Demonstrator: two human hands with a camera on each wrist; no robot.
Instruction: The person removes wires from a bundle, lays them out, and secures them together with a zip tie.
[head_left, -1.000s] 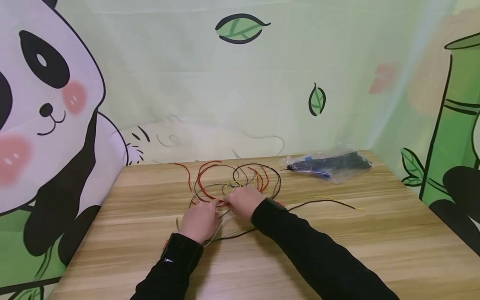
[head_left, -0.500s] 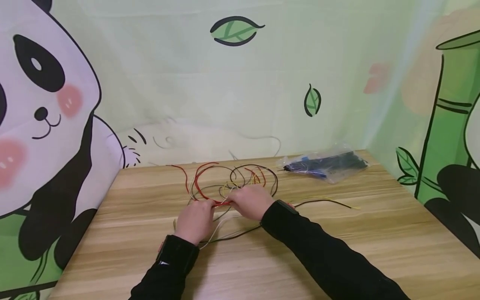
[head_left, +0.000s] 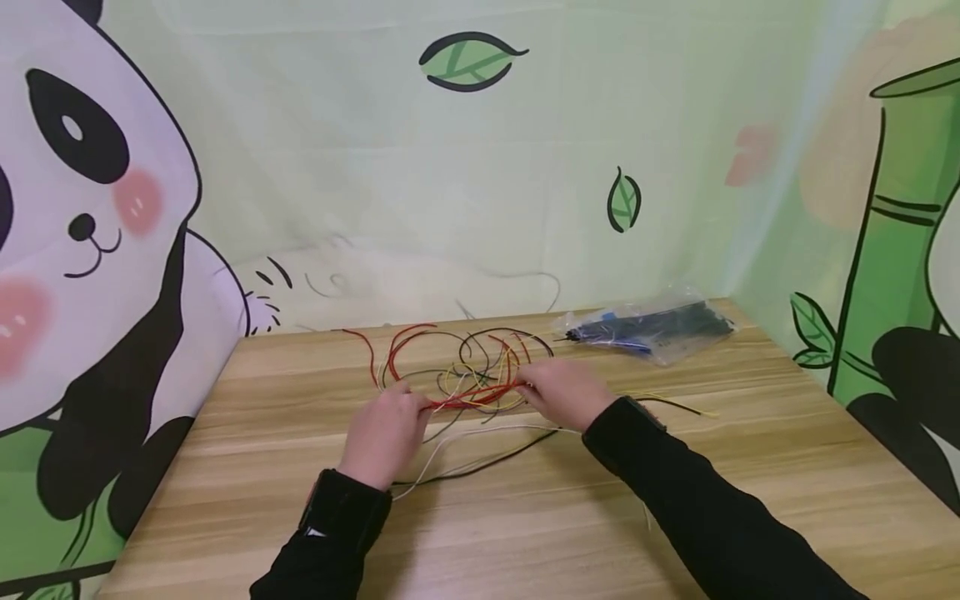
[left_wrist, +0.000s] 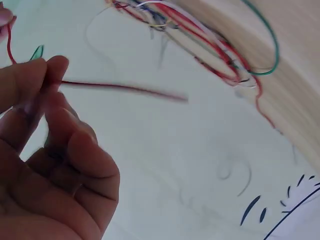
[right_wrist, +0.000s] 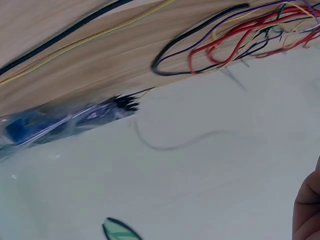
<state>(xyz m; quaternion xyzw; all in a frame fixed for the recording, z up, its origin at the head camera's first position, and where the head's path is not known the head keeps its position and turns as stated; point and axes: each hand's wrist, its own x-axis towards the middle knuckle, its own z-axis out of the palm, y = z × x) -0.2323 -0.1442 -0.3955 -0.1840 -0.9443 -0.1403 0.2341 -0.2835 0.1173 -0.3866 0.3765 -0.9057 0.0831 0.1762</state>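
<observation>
My left hand pinches a red wire between thumb and fingertips; in the left wrist view its free end sticks out past them. The right hand holds the same red wire farther along, and the stretch between the hands runs almost level above the table. Behind it lies a loose tangle of wires in red, black, yellow, green, white and purple. Only the edge of the right hand shows in the right wrist view. Its fingertips on the wire appear at the left wrist view's upper left corner.
A clear plastic bag of thin black strips lies at the table's back right. A white wire and a black wire curve across the table nearer the front. Printed cloth hangs behind and at both sides.
My right hand has moved rightward from beside the left hand, and a longer stretch of red wire now shows between them. The left hand has stayed nearly in place.
</observation>
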